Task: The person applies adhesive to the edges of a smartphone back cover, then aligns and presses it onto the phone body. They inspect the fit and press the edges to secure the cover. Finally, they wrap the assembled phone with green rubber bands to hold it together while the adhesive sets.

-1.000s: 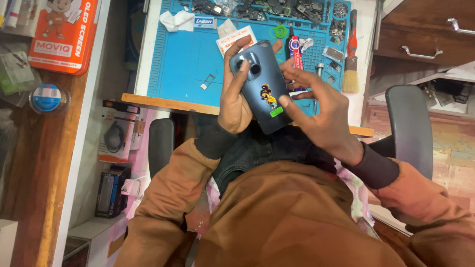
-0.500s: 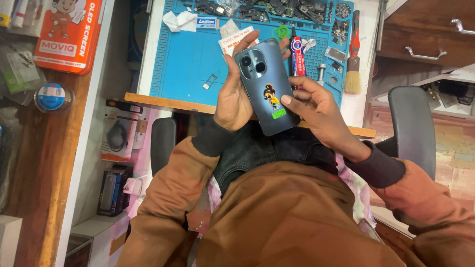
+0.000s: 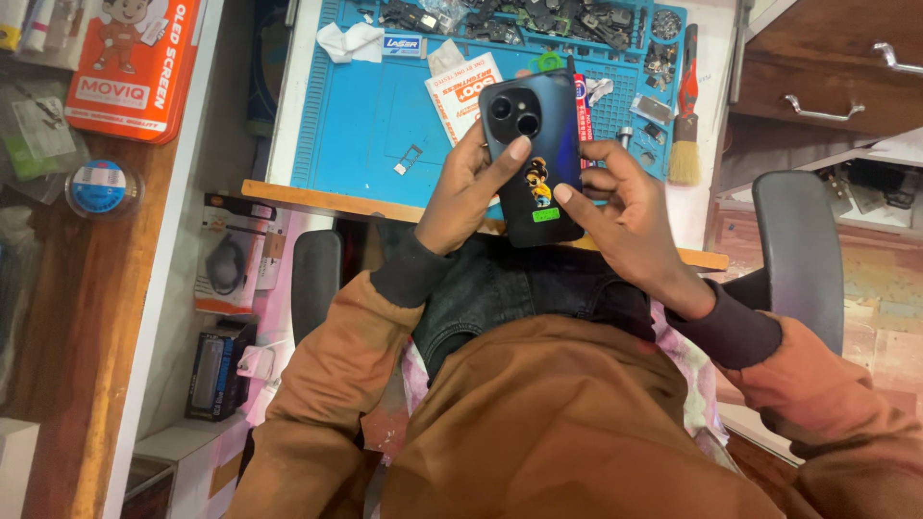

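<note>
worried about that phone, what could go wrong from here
The phone is held in the air by the left hand and right hand, past the bench edge; a slip could drop it onto the lap or floor. Swinging it forward might knock the brush or loose parts.

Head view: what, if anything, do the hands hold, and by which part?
Both hands, left hand and right hand, hold a dark phone, back facing up, by its long side edges.

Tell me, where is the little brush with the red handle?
In the head view, the brush lies at the blue mat's right edge, right of the phone.
</note>
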